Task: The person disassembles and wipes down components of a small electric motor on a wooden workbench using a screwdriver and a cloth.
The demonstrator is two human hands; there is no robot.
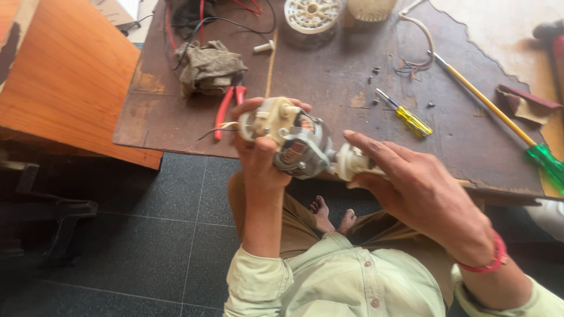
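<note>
Your left hand [258, 158] has its fingers wrapped tight around the small electric motor [294, 144], thumb side toward you, fingertips curling over the cream plastic end cap at the top. Your right hand [411, 188] comes in from the other side, fingers pinched together on the cream plastic fitting [351, 162] at the motor's shaft end, index finger laid straight along it. The motor hangs in the air between both hands, just off the near edge of the bench [329, 76], over your lap, with thin wires trailing from its left end. Behind your left knuckles, red-handled pliers [226, 108] lie on the bench close to that near edge, and a crumpled grey rag [208, 67] sits beyond them toward the far left corner. A white plastic peg [264, 46] lies just right of the rag. At the far edge stands a round white slotted disc [311, 14]. Right of centre, a small yellow-handled screwdriver [408, 116] lies slanted among loose dark screws [376, 73], and a long green-handled screwdriver [499, 114] runs down toward the near right corner. Coloured wire ends [411, 64] splay out near its tip. A red band [496, 258] circles your right wrist. An orange wooden cabinet [64, 76] stands left of the bench.
</note>
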